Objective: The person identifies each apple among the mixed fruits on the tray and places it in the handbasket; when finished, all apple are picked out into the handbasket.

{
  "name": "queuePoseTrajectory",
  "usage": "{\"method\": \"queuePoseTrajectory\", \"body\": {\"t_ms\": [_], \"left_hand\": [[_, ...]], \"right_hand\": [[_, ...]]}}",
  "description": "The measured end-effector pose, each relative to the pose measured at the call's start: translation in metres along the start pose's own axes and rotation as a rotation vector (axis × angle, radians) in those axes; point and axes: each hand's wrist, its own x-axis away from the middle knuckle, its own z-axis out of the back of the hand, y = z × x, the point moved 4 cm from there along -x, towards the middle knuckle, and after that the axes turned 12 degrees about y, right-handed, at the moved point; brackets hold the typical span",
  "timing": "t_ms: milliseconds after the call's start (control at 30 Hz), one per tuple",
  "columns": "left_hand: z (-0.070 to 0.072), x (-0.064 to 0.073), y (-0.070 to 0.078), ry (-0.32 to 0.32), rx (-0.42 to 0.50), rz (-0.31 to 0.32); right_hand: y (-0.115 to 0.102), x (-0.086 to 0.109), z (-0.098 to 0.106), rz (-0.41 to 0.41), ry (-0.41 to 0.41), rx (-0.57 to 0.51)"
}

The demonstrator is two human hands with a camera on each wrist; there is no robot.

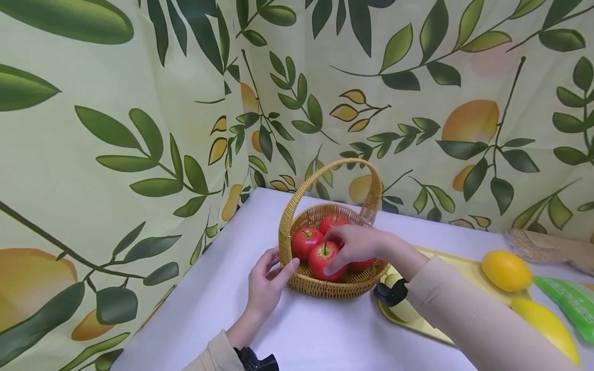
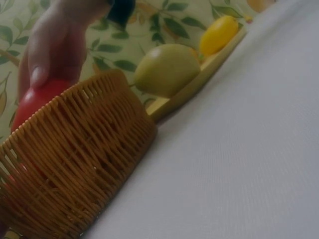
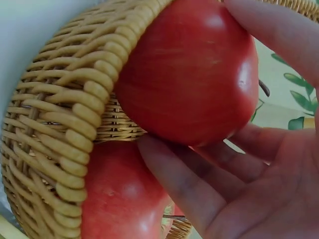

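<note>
A wicker basket [image 1: 336, 290] with a tall arched handle stands on the white table and holds several red apples. My right hand [image 1: 355, 243] reaches over its rim and grips the front apple [image 1: 321, 265] between thumb and fingers. In the right wrist view that apple [image 3: 189, 74] fills the grasp, with a second apple [image 3: 122, 191] just beside it. At the basket's left side, my left hand [image 1: 266, 281] touches the rim near the foot of the handle, thumb extended. Only the wicker side [image 2: 84, 149] shows in the left wrist view; the left fingers are hidden there.
Right of the basket lies a yellow tray [image 1: 429, 330] with a pale green fruit [image 1: 402, 309], partly behind the right wrist. A lemon [image 1: 506, 270] and a larger yellow fruit [image 1: 547, 327] are farther right. Beyond them lie a green packet [image 1: 568, 304] and a clear bag [image 1: 538, 245].
</note>
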Motion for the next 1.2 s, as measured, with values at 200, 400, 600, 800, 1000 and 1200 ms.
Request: {"method": "queuePoseTrajectory", "body": {"t_ms": [200,400,600,800,1000,1200], "left_hand": [[0.0,0.0,0.001,-0.008,0.004,0.005],[0.001,-0.001,0.001,-0.006,-0.014,0.001],[0.002,-0.002,-0.001,-0.01,-0.007,-0.01],[0.0,-0.001,-0.002,-0.013,-0.01,-0.001],[0.0,0.0,-0.001,-0.011,-0.016,0.004],[0.001,0.0,-0.001,-0.009,-0.019,0.004]], "right_hand": [[0.001,-0.004,-0.004,-0.003,-0.041,0.013],[-0.002,-0.009,-0.006,-0.02,-0.082,0.034],[-0.004,-0.013,-0.007,-0.034,-0.108,0.035],[-0.002,-0.011,-0.009,-0.03,-0.101,0.06],[0.0,-0.01,-0.012,-0.004,-0.088,0.109],[-0.004,-0.008,-0.012,0.0,-0.076,0.149]]}}
